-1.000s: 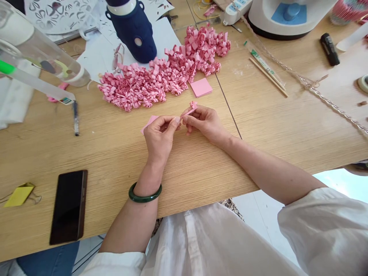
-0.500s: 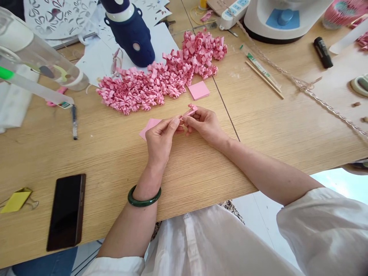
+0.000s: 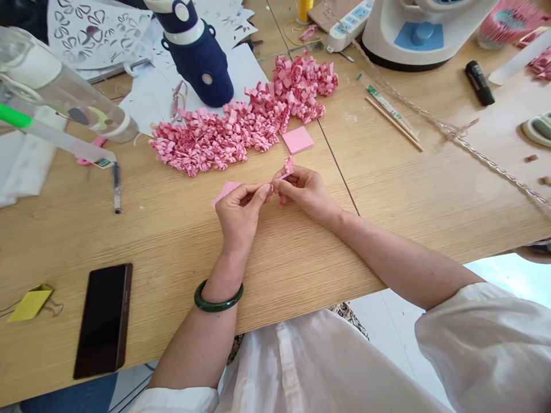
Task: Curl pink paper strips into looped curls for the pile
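Note:
Between my two hands is a pink paper strip [image 3: 288, 168] with a curled, fringed end standing up above the fingers. My right hand [image 3: 303, 191] pinches it between thumb and fingers. The fingertips of my left hand [image 3: 241, 207] are pressed together at the strip's lower end, touching or nearly touching the right fingertips; what lies between them is too small to make out clearly. A pink paper sheet [image 3: 224, 192] lies partly under my left hand. Just beyond the hands rests a stack of pink paper squares [image 3: 298, 140], beside a long pile of curled pink paper pieces [image 3: 224, 140].
A dark blue bottle [image 3: 202, 66] and a clear bottle [image 3: 92, 109] stand at the back left. Nearer are a phone [image 3: 103, 321], a yellow binder clip [image 3: 32, 303] and a pen [image 3: 116, 188]. At right lie wooden sticks [image 3: 394, 123], a marker [image 3: 479, 83] and a twisted cord [image 3: 486, 158].
The strip's curled end now points more upright above my right hand, and less of the strip shows between the hands. The view has shifted slightly.

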`<state>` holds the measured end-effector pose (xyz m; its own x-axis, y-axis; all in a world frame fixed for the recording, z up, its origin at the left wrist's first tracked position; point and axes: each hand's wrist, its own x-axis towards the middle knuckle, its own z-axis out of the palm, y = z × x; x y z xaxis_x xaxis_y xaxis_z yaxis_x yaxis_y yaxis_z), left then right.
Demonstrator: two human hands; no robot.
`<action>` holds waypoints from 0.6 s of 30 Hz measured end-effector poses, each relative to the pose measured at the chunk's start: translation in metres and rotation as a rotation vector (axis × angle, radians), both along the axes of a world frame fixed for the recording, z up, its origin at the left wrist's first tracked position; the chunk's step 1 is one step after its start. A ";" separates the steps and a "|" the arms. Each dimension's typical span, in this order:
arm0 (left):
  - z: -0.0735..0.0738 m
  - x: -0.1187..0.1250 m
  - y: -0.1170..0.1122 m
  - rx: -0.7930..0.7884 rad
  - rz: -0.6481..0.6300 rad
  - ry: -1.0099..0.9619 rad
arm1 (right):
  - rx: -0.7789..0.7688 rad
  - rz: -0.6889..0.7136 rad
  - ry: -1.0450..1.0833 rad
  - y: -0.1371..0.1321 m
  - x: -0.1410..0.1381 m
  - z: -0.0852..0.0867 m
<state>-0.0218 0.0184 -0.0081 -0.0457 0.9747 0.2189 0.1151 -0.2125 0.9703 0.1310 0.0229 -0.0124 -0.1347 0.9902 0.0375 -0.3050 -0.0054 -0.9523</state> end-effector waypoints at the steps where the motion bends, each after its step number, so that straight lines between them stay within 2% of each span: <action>1: 0.000 0.000 0.000 -0.007 -0.002 -0.006 | -0.001 0.000 -0.002 0.000 0.000 0.000; 11: -0.001 0.002 0.002 -0.037 -0.007 -0.100 | 0.003 0.010 0.021 0.001 0.000 -0.002; 18: -0.002 0.003 0.000 -0.164 -0.052 -0.178 | 0.008 -0.046 0.053 0.002 0.000 -0.005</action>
